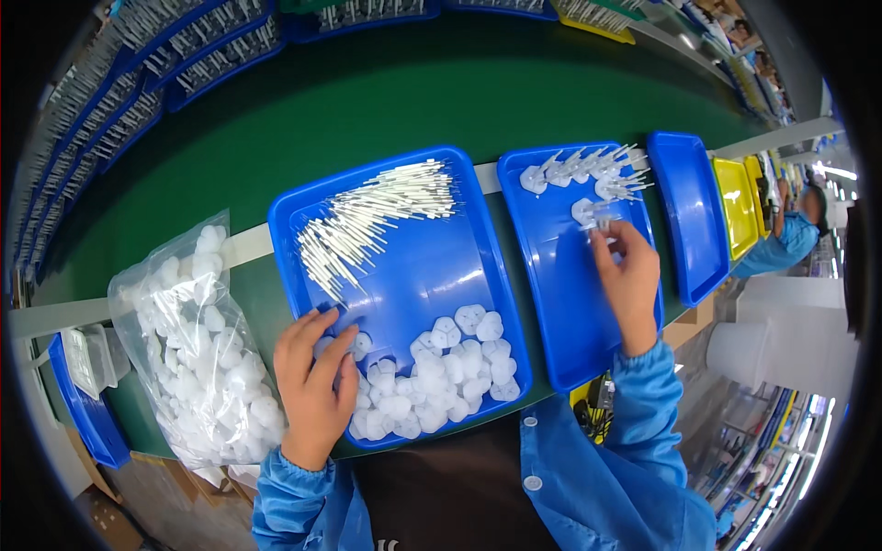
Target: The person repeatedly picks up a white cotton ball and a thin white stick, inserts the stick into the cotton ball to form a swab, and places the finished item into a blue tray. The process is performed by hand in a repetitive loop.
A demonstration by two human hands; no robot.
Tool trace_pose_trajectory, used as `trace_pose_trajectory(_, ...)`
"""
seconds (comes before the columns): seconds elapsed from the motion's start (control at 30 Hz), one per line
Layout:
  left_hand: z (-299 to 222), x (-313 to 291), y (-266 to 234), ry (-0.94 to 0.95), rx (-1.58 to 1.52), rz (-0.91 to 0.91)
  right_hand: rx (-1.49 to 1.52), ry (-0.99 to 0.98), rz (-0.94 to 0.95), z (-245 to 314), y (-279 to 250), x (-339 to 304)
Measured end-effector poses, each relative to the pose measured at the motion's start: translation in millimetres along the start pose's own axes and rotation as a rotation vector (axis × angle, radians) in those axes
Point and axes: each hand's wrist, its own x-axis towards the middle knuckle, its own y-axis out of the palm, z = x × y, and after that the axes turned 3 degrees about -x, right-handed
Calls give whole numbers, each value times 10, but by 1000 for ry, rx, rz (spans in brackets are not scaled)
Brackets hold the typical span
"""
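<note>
My right hand (632, 280) is over the second blue tray (577, 312), thumb and forefinger pinched on a translucent white plastic piece (588, 216). Beyond it in that tray stand rows of similar pieces (559, 171) with thin white sticks pointing up and to the right. My left hand (310, 381) reaches over the left rim of the larger blue tray (404, 285), fingers apart. Its fingertips are beside a loose round white piece (361, 345); whether they touch it is hard to tell. White sticks (377, 216) fill the far part of this tray, and a heap of white plastic pieces (432, 381) its near part.
A clear bag (207, 358) of white pieces lies left of the larger tray. Another blue tray (687, 220) and a yellow tray (738, 207) stand to the right. Trays of stick assemblies (225, 55) line the far side of the green surface (367, 101). A person (785, 234) works at far right.
</note>
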Motion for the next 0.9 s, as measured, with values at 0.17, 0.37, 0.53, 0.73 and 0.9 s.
trace_pose_trajectory(0.17,-34,-50,108,-15,-1,-41,-89,-175,-35,188,107,-32)
trace_pose_trajectory(0.37,7,-92,49,4,-5,-40,-104,-49,3,-206,25,91)
trace_pose_trajectory(0.53,-9,-73,109,10,-34,-38,-63,123,-106,-473,-32,373)
trace_pose_trajectory(0.73,32,-91,79,22,-43,-41,-115,106,-17,-496,42,537)
trace_pose_trajectory(0.9,2,-70,79,13,-48,-44,-175,59,-54,-516,34,533)
